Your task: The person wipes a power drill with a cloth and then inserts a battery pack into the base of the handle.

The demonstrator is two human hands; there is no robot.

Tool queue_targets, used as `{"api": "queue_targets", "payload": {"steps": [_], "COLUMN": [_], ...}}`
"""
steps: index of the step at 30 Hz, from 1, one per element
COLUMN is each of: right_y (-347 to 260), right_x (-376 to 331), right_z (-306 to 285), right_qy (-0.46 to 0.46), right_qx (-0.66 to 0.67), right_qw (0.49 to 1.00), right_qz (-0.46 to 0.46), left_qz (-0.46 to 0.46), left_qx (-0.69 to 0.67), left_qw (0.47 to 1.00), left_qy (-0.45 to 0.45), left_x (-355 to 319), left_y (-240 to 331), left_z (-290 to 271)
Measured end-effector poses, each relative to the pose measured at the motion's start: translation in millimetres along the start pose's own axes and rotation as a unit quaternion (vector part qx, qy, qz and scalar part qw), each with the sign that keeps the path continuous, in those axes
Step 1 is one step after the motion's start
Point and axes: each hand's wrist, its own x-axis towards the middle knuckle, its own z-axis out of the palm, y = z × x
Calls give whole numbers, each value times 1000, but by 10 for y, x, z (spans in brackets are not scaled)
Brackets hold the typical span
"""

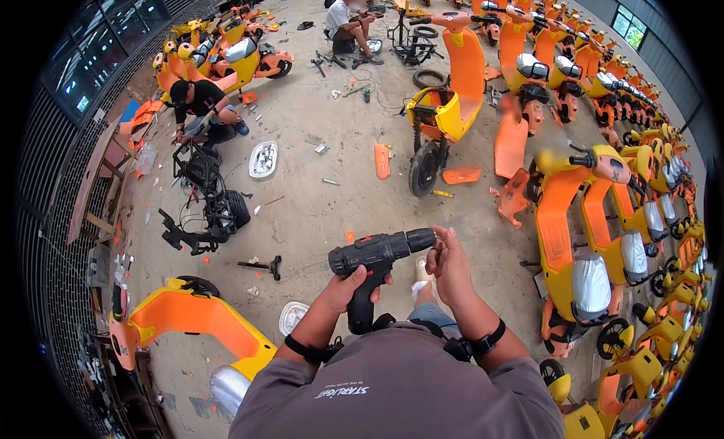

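Observation:
A black cordless drill (377, 250) lies level in front of my chest, its chuck (419, 240) pointing right. My left hand (345, 290) is closed round its grip, with the thumb on the near side. At the chuck's nose, my right hand (452, 271) has thumb and forefinger pinched on the tip, while its other fingers are raised. The small bit there is mostly hidden by the fingertips. Beyond the drill, a yellow and orange scooter (461, 84) stands with its front panels off. An orange panel (382, 161) lies on the floor left of its wheel.
Rows of scooters (554, 228) line the right side. A scooter body (192, 312) is at near left, beside a white tray (292, 317). A black frame (211, 205) lies farther left near a crouching person (202, 107); another person (348, 20) sits at the back.

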Motion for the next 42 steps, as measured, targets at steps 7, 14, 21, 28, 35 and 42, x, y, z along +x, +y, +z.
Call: {"api": "queue_targets", "payload": {"steps": [7,14,21,28,35,42], "right_y": [-369,-1210,-1308,-1219,-1579,-1722], "right_x": [1826,3266,4450,5778,7253,8416], "right_z": [-669,-333,35,589,1784,2645], "right_qy": [-125,-342,-382,-326,-328,-328], "right_qx": [-77,-305,-470,-446,-502,-449], "right_qw": [981,889,792,830,795,831], "right_qz": [125,16,-75,-79,-95,-29], "left_qz": [-13,-38,-82,-75,-143,-106], "left_qx": [74,145,133,100,115,48], "left_qw": [996,985,982,990,983,992], "left_qy": [44,81,108,69,-10,54], "left_x": [1320,2358,3146,4375,5480,5872], "left_y": [288,970,1158,1679,2797,3705], "left_z": [-742,-933,-1734,-2922,-4201,-5234]}}
